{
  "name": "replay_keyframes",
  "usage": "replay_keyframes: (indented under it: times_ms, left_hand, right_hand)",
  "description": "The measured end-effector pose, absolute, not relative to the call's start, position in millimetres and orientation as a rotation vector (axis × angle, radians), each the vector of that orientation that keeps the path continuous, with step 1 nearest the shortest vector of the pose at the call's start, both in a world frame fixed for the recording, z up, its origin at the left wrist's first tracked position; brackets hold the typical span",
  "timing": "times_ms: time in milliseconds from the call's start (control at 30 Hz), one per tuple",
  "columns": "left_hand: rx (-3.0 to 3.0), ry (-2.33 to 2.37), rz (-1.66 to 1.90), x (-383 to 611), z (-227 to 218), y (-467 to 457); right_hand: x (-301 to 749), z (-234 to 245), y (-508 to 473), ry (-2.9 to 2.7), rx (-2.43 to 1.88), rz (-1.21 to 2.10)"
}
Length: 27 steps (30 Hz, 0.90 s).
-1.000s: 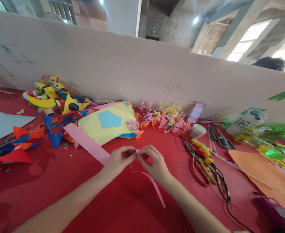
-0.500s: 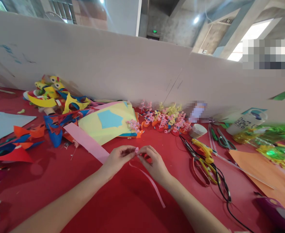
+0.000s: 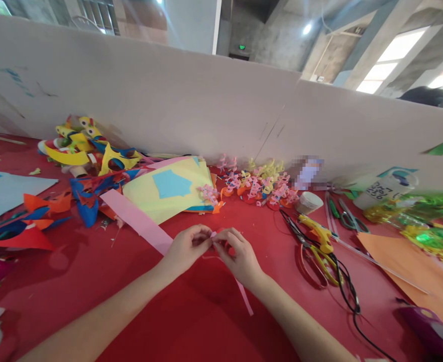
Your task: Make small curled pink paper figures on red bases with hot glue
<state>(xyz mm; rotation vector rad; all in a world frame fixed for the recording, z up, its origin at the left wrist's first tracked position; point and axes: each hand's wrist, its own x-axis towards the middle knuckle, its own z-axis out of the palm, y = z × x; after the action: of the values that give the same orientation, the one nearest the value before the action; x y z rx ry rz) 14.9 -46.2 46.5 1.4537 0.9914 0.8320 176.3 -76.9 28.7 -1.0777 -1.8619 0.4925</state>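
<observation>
A narrow pink paper strip [image 3: 244,297] is pinched between both hands, its near end hanging down past my right hand over the red table. My left hand [image 3: 191,246] is closed, with thumb and forefinger on the strip's small curled end. The fingertips of my right hand [image 3: 238,254] meet the left ones and grip the same strip. Most of the curled end is hidden by the fingers. A wider pink paper band [image 3: 138,221] lies just left of my left hand, partly over a stack of yellow paper [image 3: 191,176] with a blue cut-out on it.
Several small pink, yellow and orange curled-paper figures [image 3: 255,186] stand beyond my hands. To the right lie a yellow glue gun [image 3: 319,236] with its black cord, red-handled scissors [image 3: 310,269], a white cup [image 3: 310,202] and orange paper [image 3: 406,266]. A white partition [image 3: 169,100] runs behind.
Both hands stay together at nearly the same spot, with the fingers shifted slightly. The strip's hanging end has moved a little up and left, more of it now hidden behind my right hand.
</observation>
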Motion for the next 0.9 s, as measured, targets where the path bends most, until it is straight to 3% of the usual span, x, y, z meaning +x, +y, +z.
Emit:
replay_keyframes:
  times_ms: [600, 900]
  left_hand:
    - [1.43, 0.932, 0.772, 13.4, 40.8, -43.9]
    - [1.617, 1.023, 0.802, 7.7, 34.5, -35.5]
  right_hand:
    - [172.0, 24.5, -76.4, -1.639, -1.292, 0.68]
    - [176.5, 25.4, -73.7, -1.787, -1.209, 0.637]
